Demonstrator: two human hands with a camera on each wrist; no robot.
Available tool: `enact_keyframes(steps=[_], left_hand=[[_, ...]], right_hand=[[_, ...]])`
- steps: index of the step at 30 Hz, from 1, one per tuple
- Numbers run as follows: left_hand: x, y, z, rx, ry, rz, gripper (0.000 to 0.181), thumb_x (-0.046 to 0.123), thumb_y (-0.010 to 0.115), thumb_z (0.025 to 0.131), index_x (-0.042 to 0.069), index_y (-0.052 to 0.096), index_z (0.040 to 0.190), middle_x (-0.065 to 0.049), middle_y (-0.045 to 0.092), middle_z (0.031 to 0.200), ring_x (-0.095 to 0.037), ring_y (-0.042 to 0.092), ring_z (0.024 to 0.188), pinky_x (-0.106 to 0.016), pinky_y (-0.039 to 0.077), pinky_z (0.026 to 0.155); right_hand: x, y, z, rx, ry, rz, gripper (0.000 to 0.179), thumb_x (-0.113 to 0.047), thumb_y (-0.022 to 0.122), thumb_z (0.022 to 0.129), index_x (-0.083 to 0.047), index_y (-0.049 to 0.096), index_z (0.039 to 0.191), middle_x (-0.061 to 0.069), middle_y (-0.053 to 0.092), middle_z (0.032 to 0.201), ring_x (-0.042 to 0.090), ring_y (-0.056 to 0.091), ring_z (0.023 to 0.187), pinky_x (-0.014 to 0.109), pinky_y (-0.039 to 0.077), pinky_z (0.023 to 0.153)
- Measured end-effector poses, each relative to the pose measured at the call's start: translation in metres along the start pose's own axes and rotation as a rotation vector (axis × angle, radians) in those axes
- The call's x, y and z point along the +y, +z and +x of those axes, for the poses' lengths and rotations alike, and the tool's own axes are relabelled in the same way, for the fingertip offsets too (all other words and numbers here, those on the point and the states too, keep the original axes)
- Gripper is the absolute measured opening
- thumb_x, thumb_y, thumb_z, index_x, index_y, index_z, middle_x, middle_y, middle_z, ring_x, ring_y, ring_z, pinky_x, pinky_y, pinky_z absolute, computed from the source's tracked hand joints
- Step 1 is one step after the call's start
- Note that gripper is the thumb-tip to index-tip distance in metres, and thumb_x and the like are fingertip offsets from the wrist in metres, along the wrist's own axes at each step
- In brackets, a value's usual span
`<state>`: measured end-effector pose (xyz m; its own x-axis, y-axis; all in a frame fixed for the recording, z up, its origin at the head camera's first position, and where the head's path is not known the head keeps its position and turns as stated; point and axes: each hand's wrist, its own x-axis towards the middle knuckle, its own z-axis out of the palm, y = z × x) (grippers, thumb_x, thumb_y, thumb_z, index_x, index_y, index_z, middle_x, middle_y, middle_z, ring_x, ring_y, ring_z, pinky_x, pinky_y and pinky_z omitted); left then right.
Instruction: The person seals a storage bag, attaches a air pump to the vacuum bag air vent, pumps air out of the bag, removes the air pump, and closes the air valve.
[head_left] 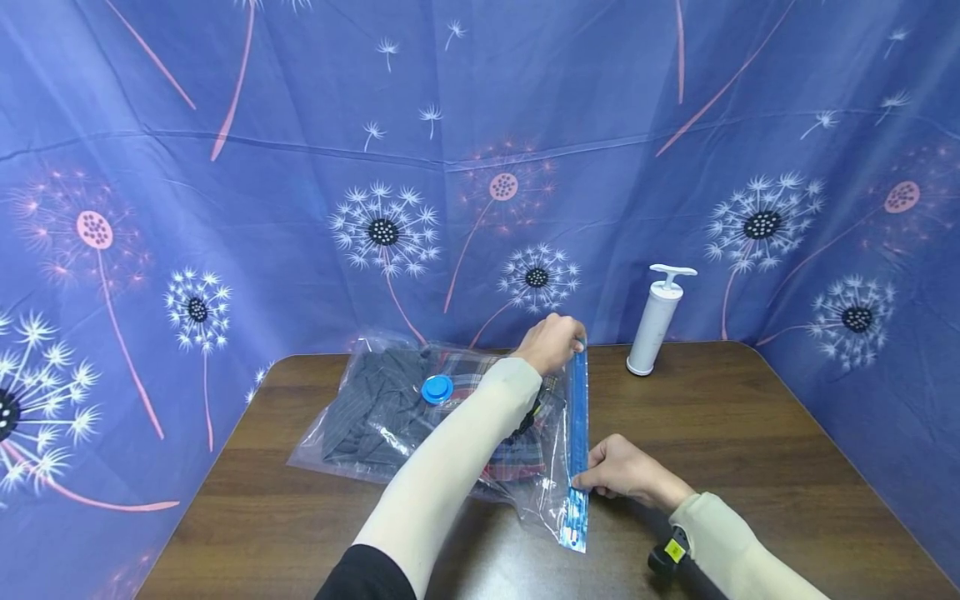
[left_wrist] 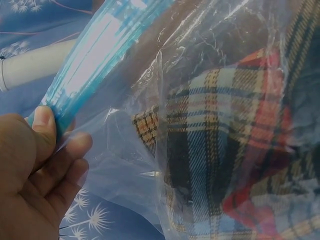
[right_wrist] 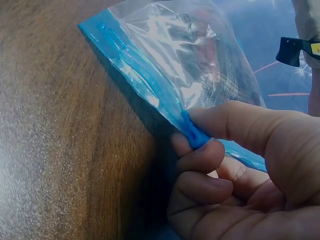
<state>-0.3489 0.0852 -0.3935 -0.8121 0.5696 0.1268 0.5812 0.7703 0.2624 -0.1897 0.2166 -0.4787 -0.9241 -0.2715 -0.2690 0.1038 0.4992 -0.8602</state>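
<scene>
A clear vacuum storage bag (head_left: 536,500) lies on the table, with dark folded cloth (head_left: 367,408) and plaid cloth (left_wrist: 210,130) inside. Along its right side runs a blue zip strip (head_left: 578,408). My left hand (head_left: 551,343) pinches the far end of that strip between thumb and fingers, lifting it a little. Nearer to me, my right hand (head_left: 626,471) pinches a small blue zip slider (right_wrist: 196,137) on the strip between thumb and curled forefinger. A round blue valve (head_left: 437,389) sits on the bag's upper face. The left forearm hides part of the bag.
A white hand pump (head_left: 654,329) with a T-shaped handle stands upright at the back of the wooden table (head_left: 750,433), right of the bag. Behind the table hangs a blue dandelion-print curtain (head_left: 622,192).
</scene>
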Motion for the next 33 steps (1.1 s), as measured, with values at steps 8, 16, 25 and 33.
enact_keyframes(steps=[8, 16, 25, 33], left_hand=[[0.0015, -0.0016, 0.0006, 0.008, -0.002, 0.016, 0.018, 0.021, 0.072, 0.098, 0.025, 0.078, 0.114, 0.011, 0.078, 0.107, -0.006, 0.072, 0.089, -0.021, 0.057, 0.072], [0.0015, -0.0025, 0.0027, 0.015, 0.002, 0.025, 0.016, 0.027, 0.071, 0.098, 0.025, 0.079, 0.112, 0.01, 0.078, 0.107, -0.007, 0.072, 0.091, -0.023, 0.059, 0.077], [0.0011, -0.0014, 0.0026, 0.029, 0.012, 0.037, 0.014, 0.027, 0.071, 0.098, 0.025, 0.079, 0.109, 0.01, 0.078, 0.106, -0.007, 0.072, 0.091, -0.024, 0.059, 0.079], [0.0012, -0.0017, 0.0008, 0.041, 0.024, 0.05, 0.015, 0.027, 0.071, 0.099, 0.024, 0.079, 0.111, 0.01, 0.078, 0.105, -0.008, 0.073, 0.091, -0.024, 0.06, 0.078]], right_hand=[[-0.0014, -0.001, -0.0019, -0.017, 0.005, -0.013, 0.027, -0.009, 0.084, 0.079, -0.008, 0.064, 0.062, -0.005, 0.055, 0.054, 0.007, 0.047, 0.049, 0.018, 0.036, 0.045], [-0.0024, 0.0006, -0.005, -0.016, 0.018, -0.014, 0.029, -0.01, 0.084, 0.079, -0.011, 0.061, 0.06, -0.006, 0.053, 0.051, 0.006, 0.047, 0.047, 0.018, 0.035, 0.044], [0.0002, 0.0002, -0.0057, -0.075, 0.048, 0.064, 0.032, -0.009, 0.082, 0.08, -0.013, 0.059, 0.059, -0.006, 0.052, 0.049, 0.004, 0.044, 0.046, 0.016, 0.035, 0.043], [0.0016, 0.0022, -0.0062, -0.096, 0.063, 0.085, 0.032, -0.008, 0.082, 0.079, -0.013, 0.058, 0.06, -0.006, 0.052, 0.049, 0.003, 0.045, 0.045, 0.015, 0.036, 0.043]])
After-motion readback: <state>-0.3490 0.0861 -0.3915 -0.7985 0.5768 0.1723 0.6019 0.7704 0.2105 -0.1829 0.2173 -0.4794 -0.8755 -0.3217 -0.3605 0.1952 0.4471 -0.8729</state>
